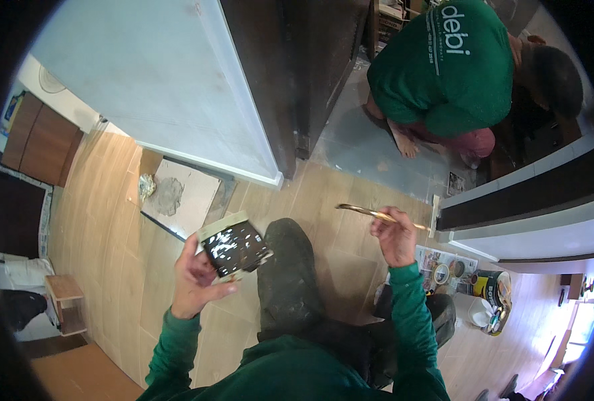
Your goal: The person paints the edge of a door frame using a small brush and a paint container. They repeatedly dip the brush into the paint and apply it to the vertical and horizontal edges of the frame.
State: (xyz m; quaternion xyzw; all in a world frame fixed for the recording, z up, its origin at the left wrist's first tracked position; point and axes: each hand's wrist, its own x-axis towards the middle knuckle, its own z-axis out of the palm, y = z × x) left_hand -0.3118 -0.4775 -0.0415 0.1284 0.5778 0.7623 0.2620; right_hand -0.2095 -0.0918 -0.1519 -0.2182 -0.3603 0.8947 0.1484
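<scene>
My left hand (195, 277) holds a small, pale, open-topped container (222, 222) with dark brown, glossy liquid (235, 247) in it. The fingers grip its left side and the thumb lies along the lower edge. Out to the right, my right hand (397, 240) pinches a slim, golden-brown paintbrush (361, 210) between thumb and fingers. One dark end points left over the floor. The thin other end reaches right toward the pale base of the door frame (435, 215); whether it touches cannot be made out.
Another person in a green top (447, 73) crouches at the upper right on grey flooring. A dark door edge and a pale blue panel (170, 73) stand ahead. A plaster-smeared board (176, 194) lies left. Newspaper (467, 260) and a paint bucket (487, 286) are at right.
</scene>
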